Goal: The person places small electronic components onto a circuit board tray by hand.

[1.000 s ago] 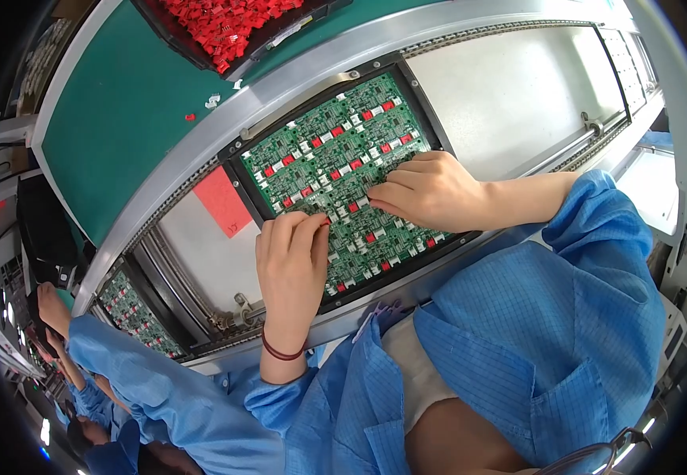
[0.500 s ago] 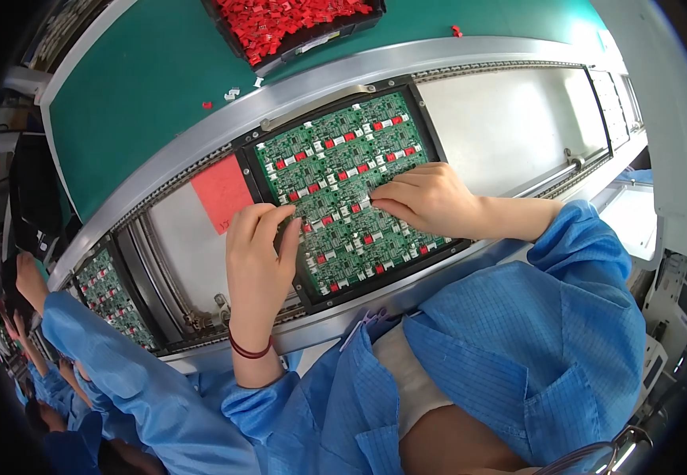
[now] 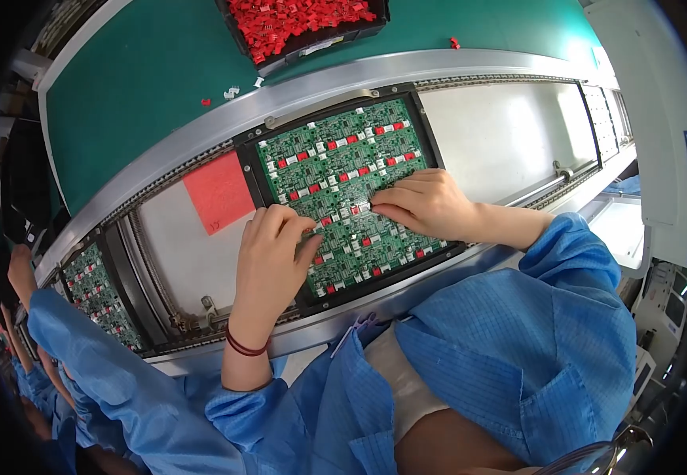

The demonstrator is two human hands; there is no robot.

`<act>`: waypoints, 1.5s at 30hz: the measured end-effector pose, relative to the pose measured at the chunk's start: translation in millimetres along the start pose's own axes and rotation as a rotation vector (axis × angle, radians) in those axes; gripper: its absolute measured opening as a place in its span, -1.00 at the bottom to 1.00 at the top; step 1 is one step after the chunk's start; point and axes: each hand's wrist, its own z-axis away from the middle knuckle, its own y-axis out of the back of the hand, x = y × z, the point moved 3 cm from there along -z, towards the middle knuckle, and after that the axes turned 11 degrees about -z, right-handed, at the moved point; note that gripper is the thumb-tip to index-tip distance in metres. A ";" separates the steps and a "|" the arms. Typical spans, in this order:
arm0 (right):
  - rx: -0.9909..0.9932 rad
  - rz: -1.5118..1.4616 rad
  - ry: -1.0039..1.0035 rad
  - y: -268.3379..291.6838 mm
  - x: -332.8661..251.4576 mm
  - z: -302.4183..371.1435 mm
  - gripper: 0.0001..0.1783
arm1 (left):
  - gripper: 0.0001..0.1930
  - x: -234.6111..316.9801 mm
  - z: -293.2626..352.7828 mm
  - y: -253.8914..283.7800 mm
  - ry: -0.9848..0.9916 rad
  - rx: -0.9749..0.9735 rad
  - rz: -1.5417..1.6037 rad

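A panel of green circuit boards (image 3: 339, 169), dotted with red and white connectors, lies in a black frame (image 3: 430, 131) on the conveyor. Over its left side is my left hand (image 3: 268, 249); thumb and index finger curl toward each other at the boards, and whatever sits between their tips is too small to make out. My right hand (image 3: 427, 204) reaches in from the right, its fingertips pinched at a small white connector (image 3: 366, 207) near the panel's middle. That connector stands beside a red one on the board.
Beyond the metal rail (image 3: 201, 131), a black bin (image 3: 304, 49) of red connectors rests on the green mat (image 3: 138, 103), with a few loose connectors nearby. A red paper sheet (image 3: 218, 194) lies left of the frame. Another framed board panel (image 3: 102, 293) and a co-worker's arm (image 3: 82, 332) are farther left.
My left hand has moved right, farther over the panel, its fingertips now among the connectors. My right hand stays nearly where it was. The view has shifted slightly.
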 end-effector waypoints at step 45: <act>0.098 0.321 -0.701 78.9 47.5 -7.4 -0.61 | -0.75 -32.7 9.4 27.5 0.156 0.274 -0.001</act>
